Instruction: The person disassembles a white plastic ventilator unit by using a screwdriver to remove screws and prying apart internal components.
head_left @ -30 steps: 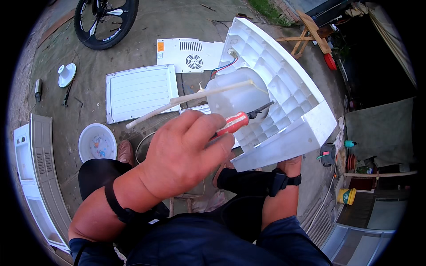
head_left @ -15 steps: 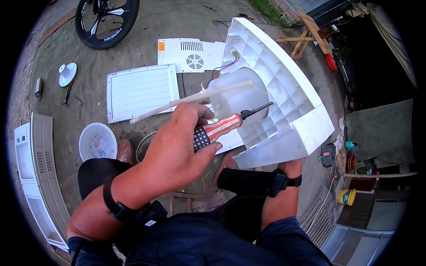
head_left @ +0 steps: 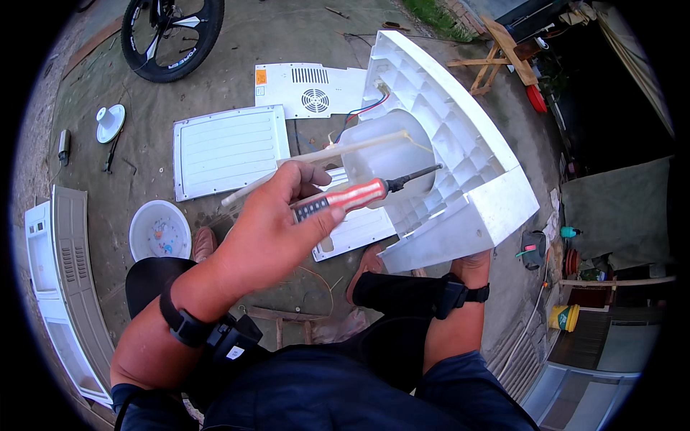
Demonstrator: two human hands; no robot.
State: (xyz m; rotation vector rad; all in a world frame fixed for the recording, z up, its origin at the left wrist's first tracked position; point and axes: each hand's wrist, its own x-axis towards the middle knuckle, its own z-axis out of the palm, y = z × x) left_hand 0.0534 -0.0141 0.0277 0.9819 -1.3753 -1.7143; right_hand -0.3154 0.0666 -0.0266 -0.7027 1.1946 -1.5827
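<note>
Tool: slim screwdriver w/ red-white-and-starred handle (head_left: pixel 348 197), dark shaft angled up-R over the ribbed inside of the housing; can't tell from here if tip touches.
Grip: L hand (head_left: pixel 269 223), fingers curled & thumb closed round handle, holding it firmly.
Housing: big white plastic housing w/ ribbed inner face (head_left: pixel 496 215), tilted, in front of person, to R.
Support: R hand (head_left: pixel 472 260) at housing's lower edge; fingers hidden behind, can't tell how far apart or what they hold.
Tub: frosted translucent rounded tub (head_left: pixel 370 158) at housing's inner side; long pale tube (head_left: pixel 370 144) across it, red & blue wires (head_left: pixel 371 108) nearby.
Panels: white metal panel w/ ridges (head_left: pixel 230 151) on ground beyond L hand; white vented panel w/ round grille (head_left: pixel 314 100) behind.
Outer: round white plastic basin (head_left: pixel 143 217) to L, w/ small colored bits; black-tyred bike wheel (head_left: pixel 172 24) far top-L.
</note>
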